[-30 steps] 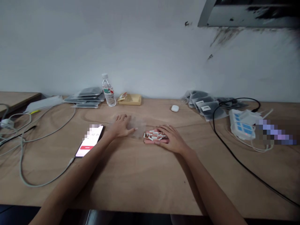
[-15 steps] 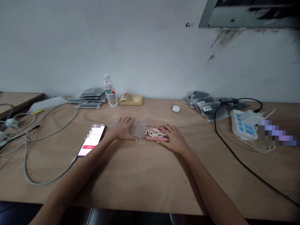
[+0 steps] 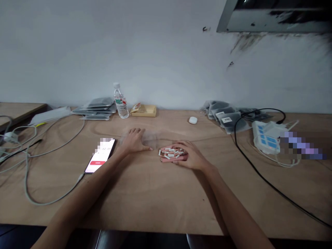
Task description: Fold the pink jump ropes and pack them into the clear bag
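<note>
On the table, my right hand (image 3: 194,156) is curved around the right end of a small pile of pink strips (image 3: 167,159), thumb on the near side and fingers on the far side. Several short white pieces (image 3: 171,152) lie on top of the pink strips; their exact kind is too small to tell. To the left, my left hand (image 3: 133,140) rests with fingers stretched out and thumb pointing towards the pile. Under and beside it lies a clear plastic bag or sheet (image 3: 152,137), hard to make out against the wood.
A lit phone (image 3: 100,156) with a cable lies left of my left forearm. At the back stand a water bottle (image 3: 121,103), a shallow yellow box (image 3: 147,111) and a white case (image 3: 193,120). Grey packets (image 3: 225,116) and a power strip (image 3: 266,138) lie on the right.
My right hand and the pink pile have come slightly nearer to me, and the hand now curls more around the pile. My left hand has barely shifted; the view has moved a little.
</note>
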